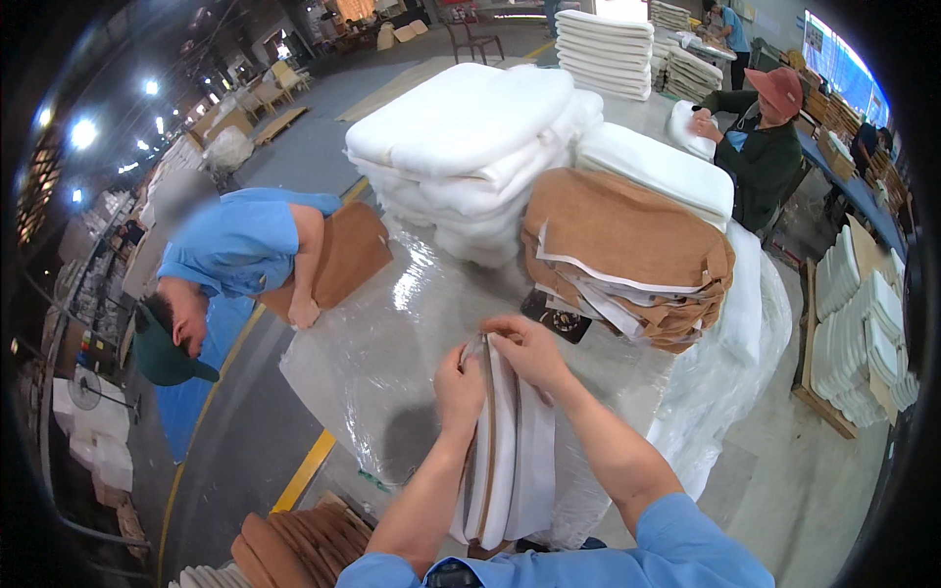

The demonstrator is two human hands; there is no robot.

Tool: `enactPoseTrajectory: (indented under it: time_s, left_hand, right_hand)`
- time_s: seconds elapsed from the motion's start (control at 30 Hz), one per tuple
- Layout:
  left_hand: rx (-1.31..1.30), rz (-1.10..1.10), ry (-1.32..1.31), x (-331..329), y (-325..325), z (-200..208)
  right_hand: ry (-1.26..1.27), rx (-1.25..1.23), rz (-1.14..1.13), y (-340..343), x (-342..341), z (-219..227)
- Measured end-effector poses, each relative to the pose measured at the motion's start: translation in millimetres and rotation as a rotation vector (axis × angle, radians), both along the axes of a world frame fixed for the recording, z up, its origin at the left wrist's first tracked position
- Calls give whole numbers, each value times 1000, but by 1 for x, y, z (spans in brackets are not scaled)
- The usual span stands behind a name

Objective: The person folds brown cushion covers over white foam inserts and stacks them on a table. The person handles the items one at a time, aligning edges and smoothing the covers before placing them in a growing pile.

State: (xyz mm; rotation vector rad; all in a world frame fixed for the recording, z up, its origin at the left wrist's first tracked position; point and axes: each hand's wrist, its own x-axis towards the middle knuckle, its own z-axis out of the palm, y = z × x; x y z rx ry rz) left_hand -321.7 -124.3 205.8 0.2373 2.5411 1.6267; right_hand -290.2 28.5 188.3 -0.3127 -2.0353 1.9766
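A long cushion [501, 441] stands on its edge close to my body, showing white sides and a brown zip-like strip running along its length. My left hand [459, 387] closes on its far end from the left. At the same end, my right hand [529, 353] is bent over the top with fingers pinched on the strip's end. The exact bit between the fingertips is too small to make out. Just beyond my right hand lies a small dark item [557, 316], partly under a pile of brown fabric covers [627, 225].
Plastic sheeting covers the table [382, 323]. White padding [461, 118] is stacked at the back. At left a person in blue [245, 235] leans over a brown cushion [350, 245]; another in a red cap [774, 93] handles white padding. Brown cushions [284, 549] stand at lower left.
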Motion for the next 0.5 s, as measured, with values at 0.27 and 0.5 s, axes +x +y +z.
enactPoseTrajectory:
  time_s: [0.27, 0.5]
  left_hand:
    - [222, 86, -34, -3, 44, -33]
    - [365, 124, -91, 12, 72, -30]
  right_hand:
    - [22, 263, -205, 12, -7, -7]
    - [-16, 403, -207, 34, -2, 1]
